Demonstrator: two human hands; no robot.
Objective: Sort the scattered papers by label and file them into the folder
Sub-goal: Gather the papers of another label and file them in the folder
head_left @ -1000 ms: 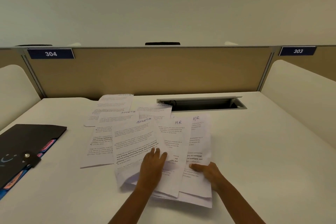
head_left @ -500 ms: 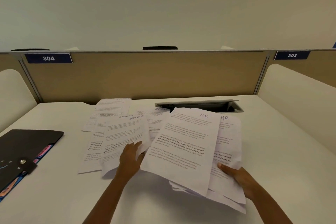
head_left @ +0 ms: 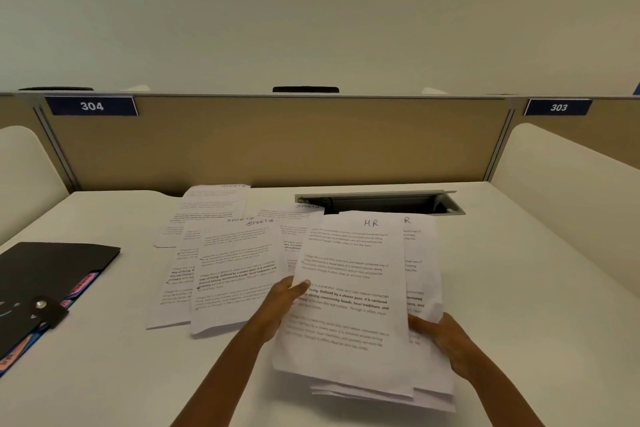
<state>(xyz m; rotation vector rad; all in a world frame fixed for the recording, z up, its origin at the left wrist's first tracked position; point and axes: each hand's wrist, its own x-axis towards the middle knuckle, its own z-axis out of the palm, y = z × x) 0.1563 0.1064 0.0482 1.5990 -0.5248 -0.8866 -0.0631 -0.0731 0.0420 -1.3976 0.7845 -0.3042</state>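
Nearest, both hands held the HR stack (head_left: 349,288) lifted off the white desk (head_left: 519,288): the right hand (head_left: 440,340) pinched its right edge, the left hand (head_left: 282,305) gripped its left edge, thumb on top. Left of it lay the SPORTS sheets (head_left: 235,270); at the far left the black folder (head_left: 45,270) lay shut. Beyond, a cable tray (head_left: 381,203) stood open.

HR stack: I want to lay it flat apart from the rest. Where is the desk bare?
Bare desk lies right of the HR stack, toward the white divider, and along the near edge below the folder. The middle, covered by Sports sheets, is crowded.
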